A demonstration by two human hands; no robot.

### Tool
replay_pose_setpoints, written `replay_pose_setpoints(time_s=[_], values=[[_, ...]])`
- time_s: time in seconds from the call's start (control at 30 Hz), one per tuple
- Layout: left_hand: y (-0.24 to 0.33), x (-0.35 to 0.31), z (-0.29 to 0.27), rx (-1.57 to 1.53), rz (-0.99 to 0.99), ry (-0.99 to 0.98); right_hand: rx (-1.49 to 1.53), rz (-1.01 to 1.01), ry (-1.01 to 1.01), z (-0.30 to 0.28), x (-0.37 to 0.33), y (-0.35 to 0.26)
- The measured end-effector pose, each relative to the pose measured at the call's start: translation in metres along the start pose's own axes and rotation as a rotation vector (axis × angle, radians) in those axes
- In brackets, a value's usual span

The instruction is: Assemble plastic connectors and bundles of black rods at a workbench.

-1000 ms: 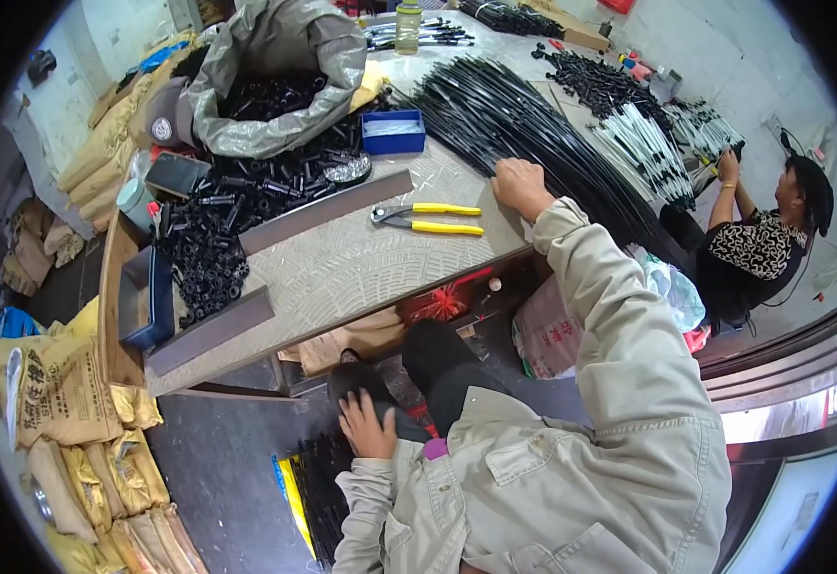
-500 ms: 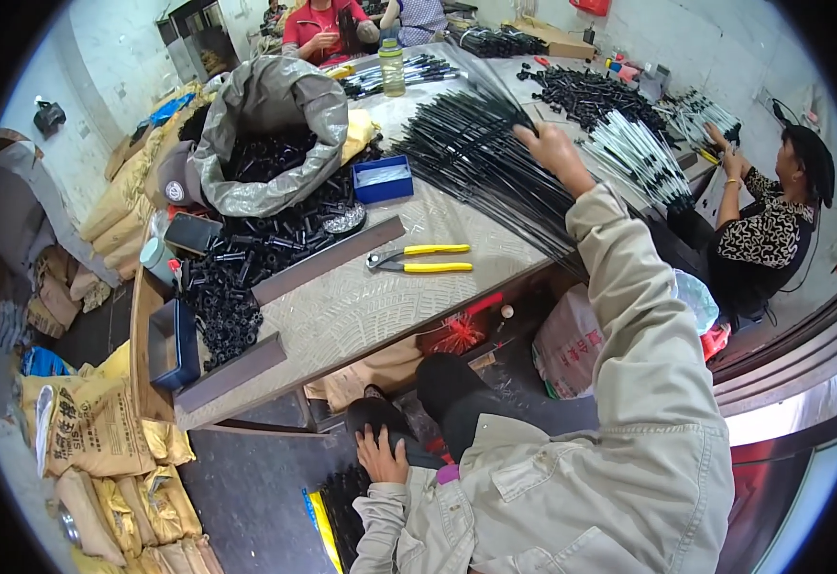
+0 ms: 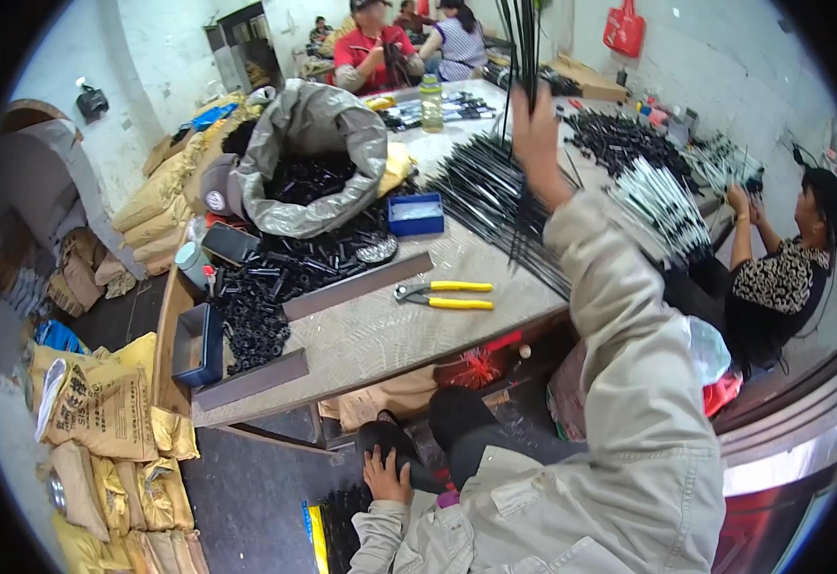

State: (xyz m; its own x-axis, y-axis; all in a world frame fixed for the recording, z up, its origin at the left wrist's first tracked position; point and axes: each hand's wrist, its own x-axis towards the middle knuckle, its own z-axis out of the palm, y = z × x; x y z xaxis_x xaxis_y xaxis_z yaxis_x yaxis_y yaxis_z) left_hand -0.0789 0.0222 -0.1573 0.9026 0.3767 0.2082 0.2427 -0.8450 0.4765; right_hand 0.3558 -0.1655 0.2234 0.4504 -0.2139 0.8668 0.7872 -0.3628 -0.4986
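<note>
Right hand [image 3: 536, 122] is raised above the far half of the surface [image 3: 380, 335], grip closed around a thin bunch of black rods [image 3: 522, 43]. The rods run through the fist: long ends stick up past the top of the frame, shorter ends hang below the wrist towards the heap of black rods [image 3: 481, 182] lying on the surface's far right part. Exact rod count in the grip: cannot tell, too thin and blurred.

Left hand [image 3: 386, 475] is off the surface, below its near edge, fingers spread flat on a dark knee [image 3: 395, 442]; it holds nothing.

On the surface:
- 1 pair of yellow-handled pliers [image 3: 442, 294], middle, near the right edge, apart from both hands.
- 2 grey metal bars: one [image 3: 356, 285] across the middle, one [image 3: 251, 380] along the near edge.
- 2 small blue trays: one [image 3: 416, 214] beside the rod heap, one [image 3: 198, 344] at the near left corner.
- 1 open grey sack [image 3: 318, 153] of small black parts at the far left, more parts spilled in front of it.
- 1 clear bottle [image 3: 431, 101] at the far edge.

Yellow printed sacks [image 3: 103, 411] are stacked on the floor left of the surface. One red bag [image 3: 626, 29] hangs on the far wall.
</note>
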Motion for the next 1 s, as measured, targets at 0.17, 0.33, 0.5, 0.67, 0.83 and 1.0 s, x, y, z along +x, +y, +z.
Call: replay_pose_setpoints(time_s=[0.17,0.33,0.5,0.67,0.83,1.0], values=[[0.024,0.038,-0.046,-0.329,0.142,0.03,0.057,0.11,-0.324,0.001,-0.091,0.033],[0.154,0.133,-0.171,-0.817,0.222,-0.138,0.42,0.59,-0.888,-0.001,-0.061,-0.083],[0.226,0.246,-0.211,-1.266,0.219,0.029,0.403,0.451,-1.07,-0.012,-0.068,-0.14],[0.212,0.281,-0.238,-1.59,0.112,-0.127,0.797,0.659,-1.204,-0.053,-0.141,-0.168],[0.213,0.251,-0.244,-1.739,0.178,-0.267,1.056,0.881,-1.016,-0.053,-0.165,-0.161],[0.203,0.24,-0.252,-1.69,0.193,-0.309,1.025,0.719,-0.978,-0.039,-0.172,-0.165]])
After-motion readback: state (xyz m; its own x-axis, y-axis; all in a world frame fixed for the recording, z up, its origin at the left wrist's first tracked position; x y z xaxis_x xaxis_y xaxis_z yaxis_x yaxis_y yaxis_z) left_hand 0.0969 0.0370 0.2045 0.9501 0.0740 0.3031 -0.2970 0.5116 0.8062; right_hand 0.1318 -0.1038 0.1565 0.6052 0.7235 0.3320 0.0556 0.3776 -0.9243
